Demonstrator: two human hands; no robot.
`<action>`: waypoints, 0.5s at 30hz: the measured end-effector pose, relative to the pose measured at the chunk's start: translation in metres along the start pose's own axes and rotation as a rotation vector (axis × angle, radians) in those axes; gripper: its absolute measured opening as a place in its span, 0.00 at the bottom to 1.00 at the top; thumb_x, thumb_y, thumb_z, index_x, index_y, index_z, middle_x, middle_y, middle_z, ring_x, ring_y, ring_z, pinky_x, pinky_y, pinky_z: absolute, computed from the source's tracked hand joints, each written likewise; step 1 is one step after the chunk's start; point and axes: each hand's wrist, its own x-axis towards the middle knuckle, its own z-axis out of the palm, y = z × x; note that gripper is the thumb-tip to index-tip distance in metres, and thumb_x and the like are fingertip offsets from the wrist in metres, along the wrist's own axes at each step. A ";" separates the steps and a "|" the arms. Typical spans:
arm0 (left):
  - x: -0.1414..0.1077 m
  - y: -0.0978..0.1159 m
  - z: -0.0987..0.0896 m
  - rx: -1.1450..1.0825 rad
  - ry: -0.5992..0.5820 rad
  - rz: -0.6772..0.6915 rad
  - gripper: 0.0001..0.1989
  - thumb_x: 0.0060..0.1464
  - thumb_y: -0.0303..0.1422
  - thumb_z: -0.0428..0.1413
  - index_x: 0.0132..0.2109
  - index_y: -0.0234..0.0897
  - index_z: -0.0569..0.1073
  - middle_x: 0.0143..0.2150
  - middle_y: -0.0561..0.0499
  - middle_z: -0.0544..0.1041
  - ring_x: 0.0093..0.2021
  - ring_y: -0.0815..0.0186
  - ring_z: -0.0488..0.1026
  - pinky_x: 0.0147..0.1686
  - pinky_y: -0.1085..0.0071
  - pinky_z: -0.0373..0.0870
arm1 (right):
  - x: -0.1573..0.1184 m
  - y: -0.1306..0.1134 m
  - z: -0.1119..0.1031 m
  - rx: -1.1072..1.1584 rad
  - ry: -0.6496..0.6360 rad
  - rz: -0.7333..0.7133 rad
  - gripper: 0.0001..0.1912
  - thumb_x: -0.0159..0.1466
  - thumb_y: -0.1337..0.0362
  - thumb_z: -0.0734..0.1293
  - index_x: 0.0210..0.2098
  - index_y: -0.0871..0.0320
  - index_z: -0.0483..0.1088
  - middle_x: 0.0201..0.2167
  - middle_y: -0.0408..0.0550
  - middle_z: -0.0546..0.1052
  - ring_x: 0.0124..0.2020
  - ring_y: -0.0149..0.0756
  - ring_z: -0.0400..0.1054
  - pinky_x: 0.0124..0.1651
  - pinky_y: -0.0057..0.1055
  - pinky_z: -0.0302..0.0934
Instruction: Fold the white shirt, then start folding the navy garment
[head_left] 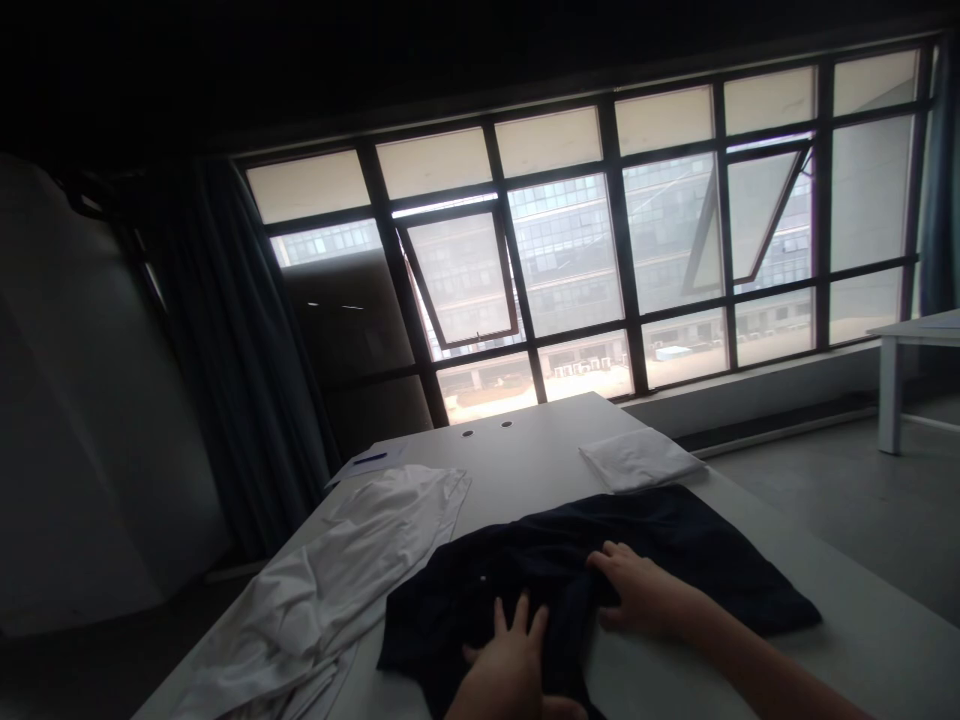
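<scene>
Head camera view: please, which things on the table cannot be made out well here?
All in the head view:
The dark garment: its near part is hidden by the left hand and cut off by the bottom edge, so its full shape cannot be told.
The white cloth: its near end is cut off by the bottom edge.
The sheet of paper: the blue object on it is too small to identify.

The work table (525, 445) is the reference point. On its near end lies a shirt (480, 610) — the left hand (506, 655) and right hand (637, 590) both rest on it. Just left of the shirt lies a crumpled garment (315, 590). Behind the shirt sits a folded cloth (637, 458); at the far left corner, a sheet of paper (367, 465) carries a pen (370, 458). Beyond the table stands a window (577, 230) — a curtain (240, 340) hangs to the table's left, and a side table (892, 340) stands to its right.
</scene>
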 end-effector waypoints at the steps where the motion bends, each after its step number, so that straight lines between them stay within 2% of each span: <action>1: -0.001 -0.007 -0.005 -0.015 0.006 0.038 0.63 0.40 0.64 0.63 0.76 0.48 0.46 0.79 0.43 0.35 0.74 0.28 0.28 0.58 0.24 0.53 | 0.001 0.006 0.001 -0.023 -0.003 0.036 0.34 0.49 0.64 0.76 0.56 0.54 0.74 0.56 0.61 0.75 0.57 0.59 0.70 0.54 0.48 0.66; 3: -0.005 -0.025 -0.020 -0.032 0.002 0.047 0.58 0.50 0.66 0.56 0.77 0.41 0.45 0.78 0.41 0.38 0.75 0.33 0.35 0.66 0.34 0.50 | 0.002 0.015 0.001 -0.050 -0.003 0.088 0.38 0.48 0.68 0.74 0.60 0.57 0.71 0.57 0.65 0.74 0.58 0.60 0.70 0.56 0.48 0.65; 5: -0.006 -0.045 -0.036 -0.064 0.022 0.065 0.54 0.56 0.66 0.49 0.77 0.35 0.45 0.78 0.39 0.38 0.75 0.41 0.41 0.70 0.48 0.49 | 0.001 0.021 -0.002 -0.047 -0.035 0.084 0.37 0.47 0.70 0.73 0.58 0.58 0.72 0.54 0.63 0.77 0.56 0.59 0.72 0.55 0.47 0.66; 7: -0.004 -0.065 -0.046 -0.109 0.070 0.069 0.52 0.61 0.65 0.41 0.76 0.28 0.49 0.77 0.36 0.41 0.76 0.48 0.45 0.71 0.56 0.48 | -0.001 0.022 -0.006 -0.024 -0.052 0.049 0.32 0.46 0.71 0.71 0.53 0.55 0.76 0.47 0.57 0.81 0.51 0.56 0.75 0.52 0.44 0.67; 9: 0.002 -0.082 -0.049 -0.121 0.098 0.063 0.49 0.62 0.63 0.44 0.74 0.27 0.53 0.77 0.36 0.46 0.75 0.51 0.47 0.72 0.61 0.48 | -0.004 0.018 -0.010 -0.010 -0.054 0.019 0.27 0.45 0.73 0.69 0.45 0.53 0.78 0.42 0.52 0.82 0.45 0.52 0.77 0.46 0.40 0.68; 10: 0.006 -0.088 -0.046 -0.106 0.101 0.055 0.51 0.59 0.61 0.51 0.74 0.27 0.54 0.77 0.36 0.47 0.75 0.51 0.48 0.72 0.63 0.48 | -0.006 0.014 -0.013 -0.006 -0.061 0.012 0.25 0.44 0.74 0.69 0.42 0.52 0.79 0.40 0.50 0.83 0.42 0.50 0.77 0.44 0.39 0.68; 12: 0.014 -0.095 -0.038 -0.059 0.097 0.025 0.60 0.43 0.57 0.66 0.75 0.30 0.54 0.77 0.36 0.44 0.75 0.47 0.47 0.71 0.63 0.50 | -0.009 0.003 -0.018 0.026 -0.093 0.008 0.22 0.44 0.73 0.69 0.38 0.51 0.80 0.36 0.47 0.83 0.37 0.47 0.78 0.38 0.35 0.68; 15: 0.023 -0.095 -0.024 -0.006 0.065 -0.018 0.78 0.21 0.50 0.75 0.76 0.31 0.47 0.77 0.35 0.35 0.75 0.41 0.40 0.71 0.58 0.51 | -0.013 -0.014 -0.027 0.179 -0.311 0.071 0.14 0.48 0.68 0.69 0.35 0.52 0.80 0.25 0.42 0.80 0.26 0.40 0.76 0.30 0.29 0.64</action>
